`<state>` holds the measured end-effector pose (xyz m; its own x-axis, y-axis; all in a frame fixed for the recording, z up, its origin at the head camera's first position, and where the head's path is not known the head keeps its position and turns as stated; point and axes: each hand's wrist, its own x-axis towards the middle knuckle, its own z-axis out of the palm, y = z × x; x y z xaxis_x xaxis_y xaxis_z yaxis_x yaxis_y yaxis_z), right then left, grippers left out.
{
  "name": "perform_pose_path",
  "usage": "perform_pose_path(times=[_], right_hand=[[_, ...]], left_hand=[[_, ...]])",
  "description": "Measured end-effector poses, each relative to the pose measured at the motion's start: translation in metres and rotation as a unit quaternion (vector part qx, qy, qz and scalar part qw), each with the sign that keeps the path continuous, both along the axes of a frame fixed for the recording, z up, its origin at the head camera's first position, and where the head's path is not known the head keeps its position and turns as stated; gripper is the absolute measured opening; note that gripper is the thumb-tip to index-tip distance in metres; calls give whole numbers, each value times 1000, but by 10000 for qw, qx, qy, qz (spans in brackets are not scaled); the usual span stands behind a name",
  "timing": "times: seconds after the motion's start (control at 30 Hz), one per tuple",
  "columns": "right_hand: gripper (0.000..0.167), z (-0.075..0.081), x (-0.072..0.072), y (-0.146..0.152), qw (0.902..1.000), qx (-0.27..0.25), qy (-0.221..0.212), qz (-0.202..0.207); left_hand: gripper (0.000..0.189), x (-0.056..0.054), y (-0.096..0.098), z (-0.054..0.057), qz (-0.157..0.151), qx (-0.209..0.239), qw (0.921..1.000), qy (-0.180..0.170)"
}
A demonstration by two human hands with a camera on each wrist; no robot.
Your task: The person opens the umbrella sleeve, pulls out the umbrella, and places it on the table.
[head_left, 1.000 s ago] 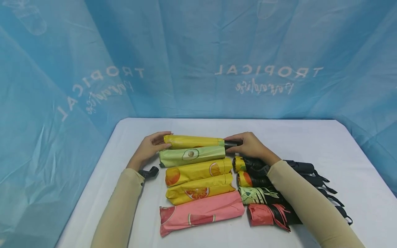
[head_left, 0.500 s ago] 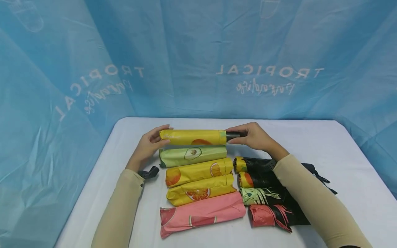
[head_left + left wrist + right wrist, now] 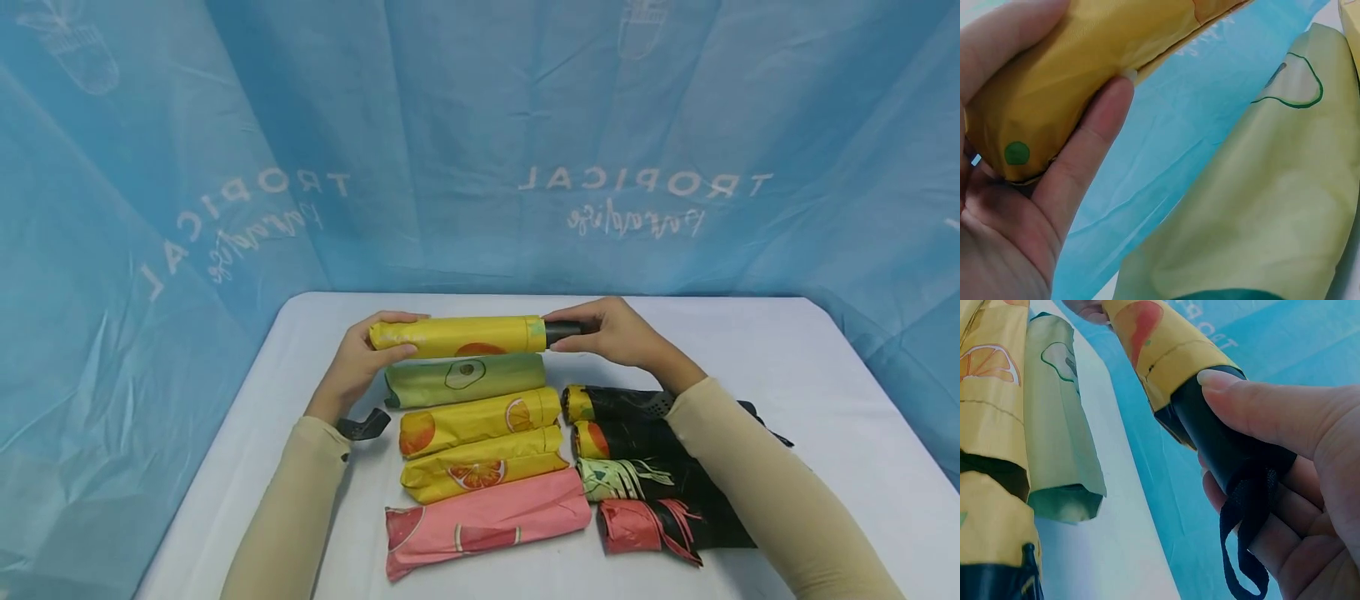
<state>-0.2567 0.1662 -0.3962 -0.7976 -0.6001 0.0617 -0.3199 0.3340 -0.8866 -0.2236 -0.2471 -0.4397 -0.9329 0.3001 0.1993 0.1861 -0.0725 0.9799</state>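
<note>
A yellow umbrella sleeve (image 3: pixel 450 336) with an orange fruit print is held up at the back of the table, with a folded umbrella inside it. My left hand (image 3: pixel 362 358) grips the sleeve's closed left end, thumb on the near side and fingers beyond. At the other end my right hand (image 3: pixel 618 335) holds the umbrella's black handle (image 3: pixel 1216 425), which sticks out of the sleeve's mouth. A black wrist strap (image 3: pixel 1244 531) dangles from that handle in the right wrist view. Just in front lies a flat green avocado-print sleeve (image 3: pixel 420 387), its mouth open and hollow.
Nearer me lie two yellow citrus-print sleeves (image 3: pixel 450 423) and a pink watermelon-print sleeve (image 3: pixel 540 508). Several folded black umbrellas with yellow, green and red fabric (image 3: pixel 633 525) lie at right, partly under my right forearm. A blue printed curtain (image 3: pixel 480 125) hangs behind the white table (image 3: pixel 720 333).
Both hands have raised the sleeved umbrella off its place by the avocado sleeve. The sleeve's closed end has shifted left, deeper into my left hand, and my right hand has moved slightly right.
</note>
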Motion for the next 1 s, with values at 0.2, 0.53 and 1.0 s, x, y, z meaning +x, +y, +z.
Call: perform_pose_path(times=[0.2,0.53,1.0], right_hand=[[43,0,0,9,9998,73,-80,-185],[48,-5,-3,34,9971,175,-386,-637],[49,-10,-3,70,9932,341,-385,-1045]], left_hand=[[44,-2,-2,-4,75,-21,10000,-2],[40,-7,-12,-9,389,48,9992,-21],[40,-11,-22,-13,613,98,9980,-153]])
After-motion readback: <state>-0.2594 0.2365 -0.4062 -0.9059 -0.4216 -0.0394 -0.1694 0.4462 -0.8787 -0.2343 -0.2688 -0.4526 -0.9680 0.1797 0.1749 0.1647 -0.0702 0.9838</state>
